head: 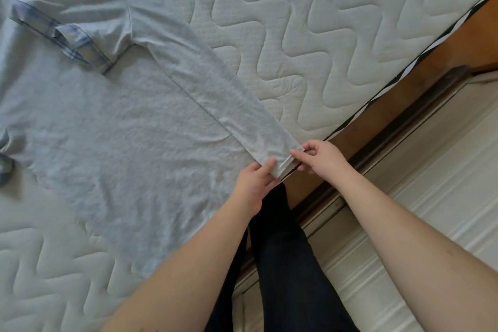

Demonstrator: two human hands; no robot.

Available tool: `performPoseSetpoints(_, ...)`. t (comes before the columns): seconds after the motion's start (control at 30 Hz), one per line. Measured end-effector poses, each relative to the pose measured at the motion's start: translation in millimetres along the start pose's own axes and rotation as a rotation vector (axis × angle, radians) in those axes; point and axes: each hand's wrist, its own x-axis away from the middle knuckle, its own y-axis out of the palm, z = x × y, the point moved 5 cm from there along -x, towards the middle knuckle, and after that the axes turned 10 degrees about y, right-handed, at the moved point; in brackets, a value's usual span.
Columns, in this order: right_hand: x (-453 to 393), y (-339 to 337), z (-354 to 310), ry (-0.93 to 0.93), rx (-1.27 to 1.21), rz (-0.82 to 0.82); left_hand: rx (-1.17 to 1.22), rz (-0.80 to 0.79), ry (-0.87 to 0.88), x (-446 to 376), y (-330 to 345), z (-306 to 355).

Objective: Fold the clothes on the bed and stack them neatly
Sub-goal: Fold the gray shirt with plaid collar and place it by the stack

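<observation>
A pale grey long-sleeved cotton shirt (113,129) lies spread flat on the white quilted mattress (310,21). Its one long sleeve (229,97) runs diagonally from the shoulder down to the bed's edge — straight toward the person. Both hands meet at the cuff (280,159): the left hand (254,183) and the right hand (320,156) each pinch it between fingers and thumb, equally near. No label or writing is readable.

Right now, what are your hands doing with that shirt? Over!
Left hand and right hand both pinching the cuff. Light grey long-sleeved shirt flat on white quilted mattress, unfolded. Nothing in the way.
</observation>
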Motion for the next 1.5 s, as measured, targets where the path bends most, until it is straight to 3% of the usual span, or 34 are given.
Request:
performPoseSetpoints(0.2,9,6,-10,-0.028,0.056,0.152,-0.08,0.019,-0.092,13,0,-12)
performPoseSetpoints(0.33,17,4,-7,0.058,0.231,0.266,-0.319,0.029,-0.216,27,-9,-15)
performPoseSetpoints(0.4,24,0,-12,0.07,0.295,0.381,-0.376,0.036,-0.204,32,-17,-12)
performPoseSetpoints(0.53,42,-1,-42,-0.063,0.157,0.635,-0.39,0.037,-0.081,38,-33,7)
performPoseSetpoints(0.8,17,89,-148,-0.313,0.16,0.287,-0.428,0.084,0.176,52,-83,75)
performPoseSetpoints(0.93,8,148,-196,-0.367,0.113,0.099,-0.429,0.26,0.284,49,-132,115)
performPoseSetpoints(1.03,6,191,-223,-0.377,0.194,-0.045,-0.38,0.422,0.402,48,-177,143)
performPoseSetpoints(1.1,6,216,-241,-0.4,0.268,-0.111,-0.477,0.532,0.508,51,-208,161)
performPoseSetpoints(1.2,11,253,-273,-0.44,0.404,-0.195,-0.631,0.66,0.61,62,-251,179)
performPoseSetpoints(1.5,22,350,-355,-0.456,0.395,-0.335,-0.541,1.004,0.718,98,-366,238)
